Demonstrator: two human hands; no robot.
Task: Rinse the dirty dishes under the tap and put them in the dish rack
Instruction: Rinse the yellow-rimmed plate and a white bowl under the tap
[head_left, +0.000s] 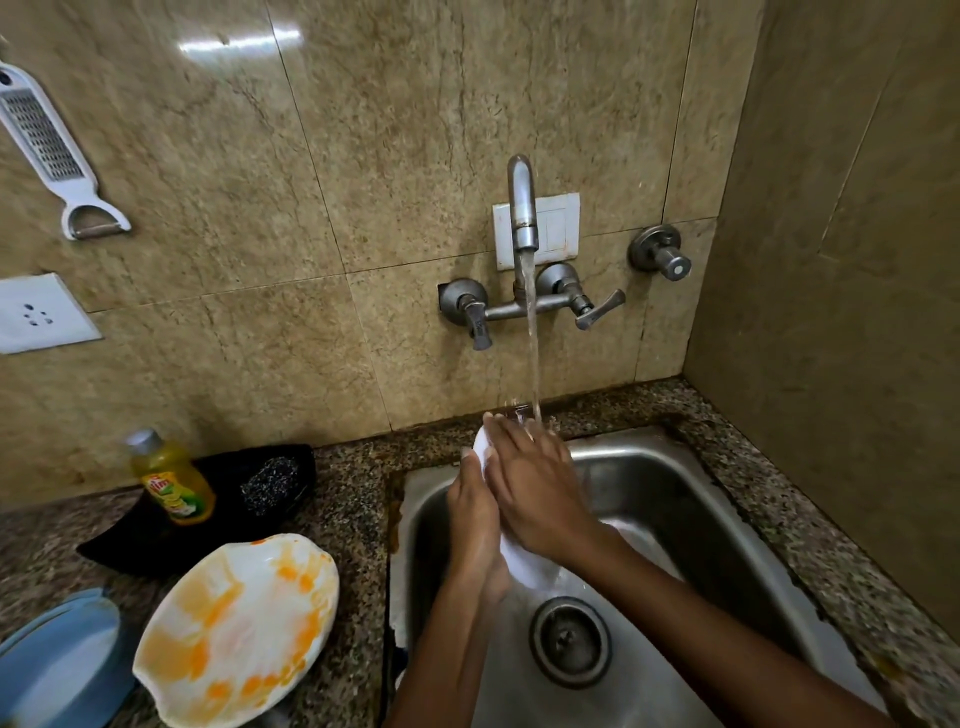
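A white plate (530, 564) is held tilted on edge over the steel sink (675, 499), under the stream from the tap (523, 208). My left hand (475, 512) grips the plate's left rim. My right hand (535, 488) lies flat across its face, fingers stretched toward the top edge where the water lands. Most of the plate is hidden by both hands. On the counter to the left lies a second white plate (239, 631) smeared with orange stains.
A blue dish (57, 660) sits at the bottom left beside the stained plate. Behind them a black tray (260, 467) holds a yellow dish-soap bottle (171, 480) and a steel scrubber (270, 483). A grater (47, 140) hangs on the wall. The drain (569, 642) lies below my arms.
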